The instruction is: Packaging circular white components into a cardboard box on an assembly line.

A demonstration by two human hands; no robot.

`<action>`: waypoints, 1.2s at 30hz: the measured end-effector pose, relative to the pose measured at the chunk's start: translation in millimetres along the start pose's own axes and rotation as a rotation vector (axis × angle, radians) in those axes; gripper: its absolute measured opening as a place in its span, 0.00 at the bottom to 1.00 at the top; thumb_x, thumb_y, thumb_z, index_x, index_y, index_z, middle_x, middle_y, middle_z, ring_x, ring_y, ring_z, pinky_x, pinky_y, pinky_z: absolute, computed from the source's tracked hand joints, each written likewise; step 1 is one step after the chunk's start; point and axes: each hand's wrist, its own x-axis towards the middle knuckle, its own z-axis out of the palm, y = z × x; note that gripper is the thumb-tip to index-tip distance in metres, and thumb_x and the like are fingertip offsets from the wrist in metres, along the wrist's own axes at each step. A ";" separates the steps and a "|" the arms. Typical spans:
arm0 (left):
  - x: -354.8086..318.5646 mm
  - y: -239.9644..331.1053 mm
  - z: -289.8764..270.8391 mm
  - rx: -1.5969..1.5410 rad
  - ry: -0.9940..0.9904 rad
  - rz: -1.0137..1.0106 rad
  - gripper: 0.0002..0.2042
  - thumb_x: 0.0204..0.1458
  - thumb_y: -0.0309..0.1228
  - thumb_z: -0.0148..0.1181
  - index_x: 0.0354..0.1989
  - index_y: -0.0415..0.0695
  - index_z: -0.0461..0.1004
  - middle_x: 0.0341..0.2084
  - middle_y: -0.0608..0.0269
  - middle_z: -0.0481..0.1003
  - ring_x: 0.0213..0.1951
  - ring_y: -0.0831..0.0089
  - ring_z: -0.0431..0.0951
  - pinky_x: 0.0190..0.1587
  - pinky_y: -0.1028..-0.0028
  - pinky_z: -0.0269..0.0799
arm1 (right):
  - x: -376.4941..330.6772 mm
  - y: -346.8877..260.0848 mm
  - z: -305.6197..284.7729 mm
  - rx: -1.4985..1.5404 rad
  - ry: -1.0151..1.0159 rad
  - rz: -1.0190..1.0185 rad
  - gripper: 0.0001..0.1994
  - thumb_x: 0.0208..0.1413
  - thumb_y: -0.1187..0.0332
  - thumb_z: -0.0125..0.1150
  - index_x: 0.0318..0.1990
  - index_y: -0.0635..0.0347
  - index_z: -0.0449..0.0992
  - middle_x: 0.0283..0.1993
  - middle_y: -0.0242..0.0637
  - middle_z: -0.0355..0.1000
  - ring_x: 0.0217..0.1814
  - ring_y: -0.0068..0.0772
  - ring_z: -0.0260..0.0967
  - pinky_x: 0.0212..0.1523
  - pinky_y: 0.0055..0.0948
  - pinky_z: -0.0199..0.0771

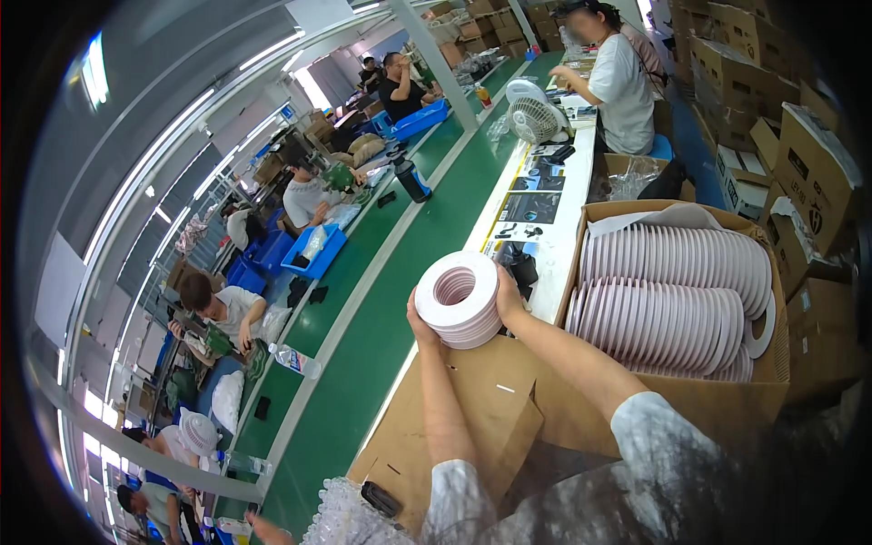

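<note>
A short stack of flat white rings (465,325) with pinkish edges is held between my two hands, tilted so that its round centre hole faces up. My left hand (423,323) wraps the near left side of the stack. On the opposite side, my right hand (510,298) presses against it with curved fingers. Below the stack lies a brown cardboard surface (445,400). To the right stands an open carton (772,392) packed with rows of similar white rings (663,318) on edge.
Left of me runs a green conveyor belt (341,350). A white fan (536,111) stands on the white side table (549,232). A black gadget (380,499) and bubble wrap (343,520) lie at the lower edge. Stacked cartons (822,173) rise at right; several people work nearby.
</note>
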 end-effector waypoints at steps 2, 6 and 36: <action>2.0 -4.0 -4.8 -0.100 -0.007 -0.015 0.32 0.63 0.50 0.28 0.62 0.34 0.61 0.56 0.49 0.69 0.59 0.56 0.67 0.61 0.59 0.62 | -1.2 -3.5 -0.3 -0.081 0.027 0.003 0.26 0.68 0.57 0.30 0.59 0.68 0.66 0.62 0.49 0.65 0.66 0.42 0.59 0.65 0.30 0.53; -5.8 -13.3 -34.2 -0.149 0.078 -0.181 0.32 0.63 0.51 0.25 0.62 0.38 0.61 0.57 0.51 0.68 0.58 0.57 0.68 0.62 0.61 0.61 | -18.6 -21.1 27.2 -0.084 0.001 0.001 0.27 0.67 0.55 0.30 0.58 0.68 0.67 0.61 0.51 0.66 0.65 0.44 0.59 0.64 0.31 0.54; 16.8 -2.2 -97.6 0.176 0.445 0.232 0.16 0.62 0.35 0.42 0.47 0.36 0.71 0.46 0.55 0.72 0.50 0.64 0.70 0.55 0.64 0.65 | -30.8 -42.7 46.0 -0.545 0.041 0.034 0.24 0.64 0.57 0.32 0.50 0.68 0.69 0.50 0.59 0.70 0.55 0.53 0.67 0.57 0.43 0.62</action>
